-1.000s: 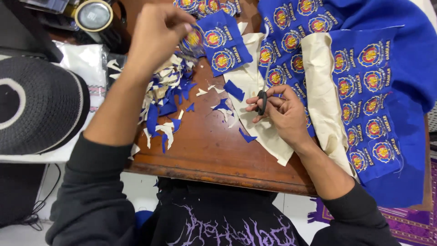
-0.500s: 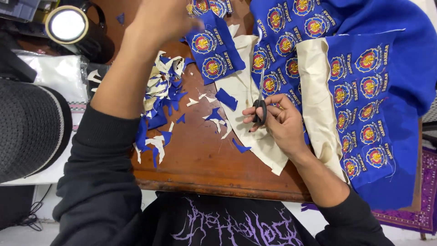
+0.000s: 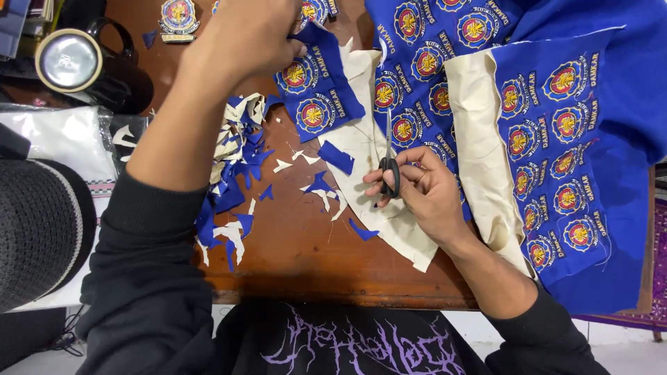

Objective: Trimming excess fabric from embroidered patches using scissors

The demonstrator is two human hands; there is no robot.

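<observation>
Right hand (image 3: 424,191) gripping scissors (image 3: 389,163), left hand (image 3: 253,31) pinching blue badge strip (image 3: 316,94)

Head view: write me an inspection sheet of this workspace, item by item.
Surface: brown wooden table, bare near its front edge.
Job's things: blue cloth with rows of round badges, cream backing showing; a smaller badge strip; scissors.
Clutter: pile of blue and cream scraps; one cut-out badge at the far edge.
Hands: right hand, fingers through the scissors' handles; left hand grips the badge strip.
Cables: thin dark cable on the floor.
Surroundings: black cap, black mug, plastic bag, patterned rug.
</observation>
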